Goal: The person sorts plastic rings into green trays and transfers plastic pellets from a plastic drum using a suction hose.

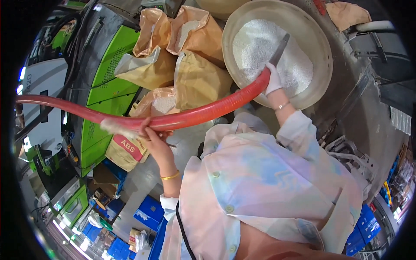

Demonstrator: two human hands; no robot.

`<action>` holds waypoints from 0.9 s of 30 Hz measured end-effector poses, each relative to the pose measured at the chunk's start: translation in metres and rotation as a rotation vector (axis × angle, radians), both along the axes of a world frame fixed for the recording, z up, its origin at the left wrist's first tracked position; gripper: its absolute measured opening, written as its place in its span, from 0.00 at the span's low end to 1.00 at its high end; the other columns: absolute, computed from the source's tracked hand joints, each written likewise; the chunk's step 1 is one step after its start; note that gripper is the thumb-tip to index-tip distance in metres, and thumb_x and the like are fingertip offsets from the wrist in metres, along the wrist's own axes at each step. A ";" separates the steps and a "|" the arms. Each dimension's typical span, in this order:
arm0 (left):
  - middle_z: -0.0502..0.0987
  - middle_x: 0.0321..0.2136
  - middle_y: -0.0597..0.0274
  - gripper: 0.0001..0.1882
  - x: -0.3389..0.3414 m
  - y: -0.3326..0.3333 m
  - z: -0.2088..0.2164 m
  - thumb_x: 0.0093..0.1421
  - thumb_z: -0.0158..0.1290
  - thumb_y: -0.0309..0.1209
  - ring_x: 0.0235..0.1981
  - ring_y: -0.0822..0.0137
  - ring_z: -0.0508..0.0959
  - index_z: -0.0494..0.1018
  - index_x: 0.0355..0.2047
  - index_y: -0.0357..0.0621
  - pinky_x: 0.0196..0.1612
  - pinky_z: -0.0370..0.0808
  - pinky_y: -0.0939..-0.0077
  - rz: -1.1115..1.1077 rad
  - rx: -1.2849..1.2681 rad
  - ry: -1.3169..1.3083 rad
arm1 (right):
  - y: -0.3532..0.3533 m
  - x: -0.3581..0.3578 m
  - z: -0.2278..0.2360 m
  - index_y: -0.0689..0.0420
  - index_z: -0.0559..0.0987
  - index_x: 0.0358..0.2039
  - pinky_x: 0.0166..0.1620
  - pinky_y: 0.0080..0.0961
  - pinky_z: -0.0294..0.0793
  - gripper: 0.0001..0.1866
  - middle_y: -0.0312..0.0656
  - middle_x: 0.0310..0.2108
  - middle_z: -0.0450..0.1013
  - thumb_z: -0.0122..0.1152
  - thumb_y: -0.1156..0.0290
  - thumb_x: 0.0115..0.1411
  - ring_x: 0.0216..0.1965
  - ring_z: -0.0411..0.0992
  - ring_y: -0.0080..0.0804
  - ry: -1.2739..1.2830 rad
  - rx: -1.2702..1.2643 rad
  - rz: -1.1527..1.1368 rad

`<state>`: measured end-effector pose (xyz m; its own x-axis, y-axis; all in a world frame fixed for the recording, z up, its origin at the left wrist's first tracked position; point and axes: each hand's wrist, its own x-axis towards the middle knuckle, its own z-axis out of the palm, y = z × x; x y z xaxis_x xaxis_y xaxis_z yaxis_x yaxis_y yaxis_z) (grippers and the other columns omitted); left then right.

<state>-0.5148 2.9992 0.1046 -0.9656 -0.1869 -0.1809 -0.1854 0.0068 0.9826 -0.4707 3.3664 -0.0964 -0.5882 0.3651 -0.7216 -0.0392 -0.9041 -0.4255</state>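
Note:
A thick red hose (203,113) stretches from the far left across in front of me, ending in a grey metal suction nozzle (278,51). My right hand (272,80), in a white glove, is closed round the hose close to the nozzle. The nozzle's tip lies over white pellets (255,45) in a big round tub (324,65). Farther back along the hose, my left hand (152,135) grips it from beneath with bare fingers. A fuzzy whitish piece, perhaps cloth or a glove (117,128), sits against the hose beside those fingers.
Several open paper sacks (201,80), some showing pale pellets, crowd the floor left of the tub. A green machine panel (113,65) rises behind them. Blue bins (149,212) stand at lower left. Grey equipment (381,47) and a metal frame (353,160) are on the right.

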 end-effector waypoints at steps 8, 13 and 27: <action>0.66 0.32 0.66 0.13 -0.009 0.032 -0.014 0.71 0.35 0.34 0.24 0.79 0.67 0.64 0.50 0.42 0.27 0.77 0.82 -0.093 -0.072 -0.068 | 0.028 -0.019 -0.053 0.54 0.66 0.29 0.27 0.38 0.73 0.15 0.42 0.21 0.66 0.60 0.59 0.55 0.23 0.68 0.40 -0.128 -0.178 -0.085; 0.65 0.31 0.67 0.13 -0.016 0.049 -0.015 0.71 0.35 0.32 0.24 0.81 0.65 0.64 0.50 0.40 0.27 0.77 0.84 -0.199 -0.078 -0.066 | 0.046 -0.020 -0.060 0.54 0.67 0.28 0.28 0.38 0.73 0.14 0.43 0.19 0.66 0.60 0.59 0.55 0.21 0.68 0.40 -0.086 -0.201 -0.046; 0.64 0.30 0.67 0.12 -0.028 0.082 -0.019 0.71 0.35 0.32 0.22 0.81 0.64 0.64 0.49 0.41 0.25 0.76 0.84 -0.217 -0.072 -0.065 | 0.069 -0.027 -0.066 0.53 0.66 0.31 0.29 0.35 0.74 0.14 0.41 0.25 0.65 0.63 0.63 0.53 0.25 0.69 0.37 -0.061 -0.289 -0.167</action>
